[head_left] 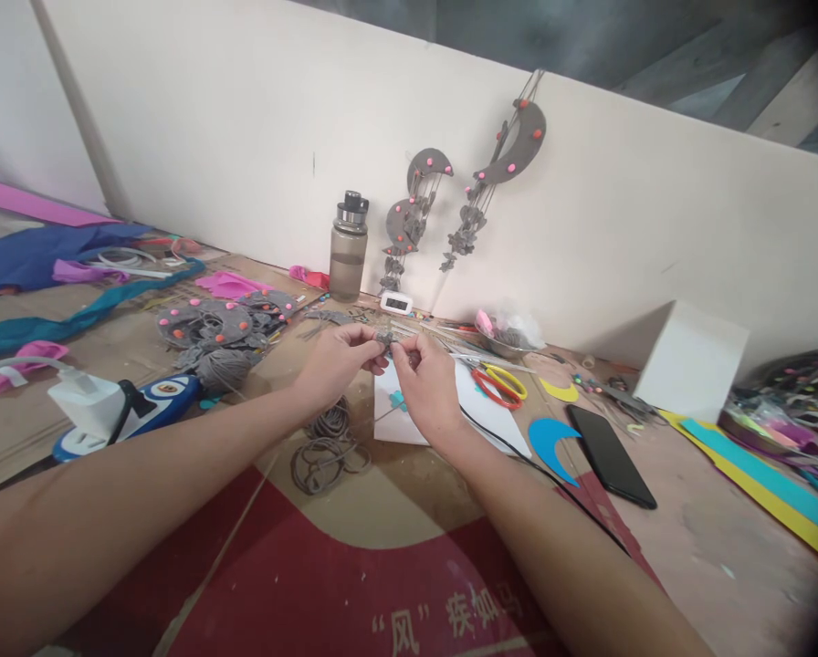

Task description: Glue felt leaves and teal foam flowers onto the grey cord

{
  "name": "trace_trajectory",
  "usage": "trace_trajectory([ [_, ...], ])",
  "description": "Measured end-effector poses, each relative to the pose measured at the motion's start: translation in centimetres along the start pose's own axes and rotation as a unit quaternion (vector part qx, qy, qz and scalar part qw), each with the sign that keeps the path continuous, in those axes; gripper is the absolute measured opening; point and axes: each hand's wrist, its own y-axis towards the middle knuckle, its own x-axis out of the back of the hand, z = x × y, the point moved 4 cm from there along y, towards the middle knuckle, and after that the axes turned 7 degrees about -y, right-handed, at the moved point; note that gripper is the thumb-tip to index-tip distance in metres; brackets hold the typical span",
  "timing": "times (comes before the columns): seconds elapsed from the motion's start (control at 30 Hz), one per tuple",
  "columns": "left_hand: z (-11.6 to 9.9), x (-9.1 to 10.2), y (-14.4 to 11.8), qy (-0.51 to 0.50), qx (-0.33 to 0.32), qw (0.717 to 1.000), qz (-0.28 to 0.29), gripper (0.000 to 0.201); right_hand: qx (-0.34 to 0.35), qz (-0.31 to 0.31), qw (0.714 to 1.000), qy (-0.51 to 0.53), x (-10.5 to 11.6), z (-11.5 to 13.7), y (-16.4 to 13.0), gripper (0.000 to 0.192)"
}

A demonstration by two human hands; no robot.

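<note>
My left hand (335, 367) and my right hand (428, 385) meet over the middle of the table, fingertips pinched together. Between them is a small grey felt piece (385, 338), its shape mostly covered by the fingers. A loose coil of grey cord (327, 461) lies below my left hand, with a strand running up toward the hands. Under my right hand is white paper (409, 427) with a small teal cutout (397, 401) on it. Red-and-yellow-handled scissors (503, 385) rest just right of that hand.
Behind stand a water bottle (349, 246) and a small white digital clock (396, 302). Grey crescent hangings (519, 146) hang on the wall. At right lie a blue crescent (544, 447) and a black phone (609, 456). Left are grey yarn (225, 368) and a power strip (176, 391).
</note>
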Motion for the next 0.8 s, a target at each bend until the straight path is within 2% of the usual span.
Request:
trace_trajectory([
  [0.13,0.2,0.0,0.0,-0.016,0.008,1.000,0.008,0.012,0.024,-0.014,0.999,-0.024,0.0,0.0,0.0,0.014],
  [0.27,0.1,-0.2,-0.1,-0.037,0.018,0.999,0.018,0.013,-0.003,-0.001,1.000,0.027,-0.1,-0.5,0.1,0.012],
  [0.47,0.5,-0.1,0.4,0.028,0.050,0.995,0.076,0.009,-0.056,0.046,0.994,0.086,-0.9,-2.3,0.9,0.015],
  [0.6,0.4,0.5,0.9,0.075,0.077,0.990,0.095,0.008,-0.049,0.068,0.994,0.074,-1.0,-3.0,1.3,0.014],
  [0.7,-0.6,0.7,1.0,0.142,0.043,0.985,0.087,0.008,-0.027,0.086,0.995,0.045,-0.9,-2.4,1.2,0.014],
  [0.8,-1.8,0.5,0.8,0.227,-0.022,0.971,0.068,0.006,0.006,0.088,0.996,0.005,-0.6,-1.4,1.0,0.011],
])
